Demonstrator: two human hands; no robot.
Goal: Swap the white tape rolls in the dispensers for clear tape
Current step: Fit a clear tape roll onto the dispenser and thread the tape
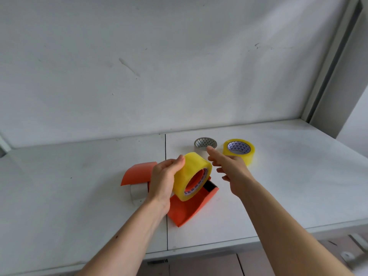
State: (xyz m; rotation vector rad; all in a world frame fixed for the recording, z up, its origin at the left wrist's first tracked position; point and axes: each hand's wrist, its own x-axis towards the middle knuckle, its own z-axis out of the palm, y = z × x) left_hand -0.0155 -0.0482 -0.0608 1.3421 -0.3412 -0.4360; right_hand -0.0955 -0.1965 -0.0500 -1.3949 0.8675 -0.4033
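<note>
Gripping a clear roll (191,176) from its left side, the left hand (164,179) has its thumb over the top edge and its fingers wrapped behind, holding the roll on edge in or just above the near dispenser (191,206). This yellowish roll's open core faces right, and orange plastic shows through it. The right hand (229,166) hovers just to the right of the roll with fingers spread and loosely extended, touching nothing; its fingertips point toward the back of the table (79,186).

Beneath the held roll, the near dispenser, an orange one, lies with its dark serrated blade (210,185) pointing right. A second orange dispenser (137,173) sits just left of the left hand, partly hidden by it, with a white roll (137,192) showing under its cover.

Past the right hand's fingertips, a white roll with a patterned core (205,144) lies flat. To its right, close by, another clear roll (240,150) also lies flat on the table. Behind everything rises a scuffed white wall (159,66).
</note>
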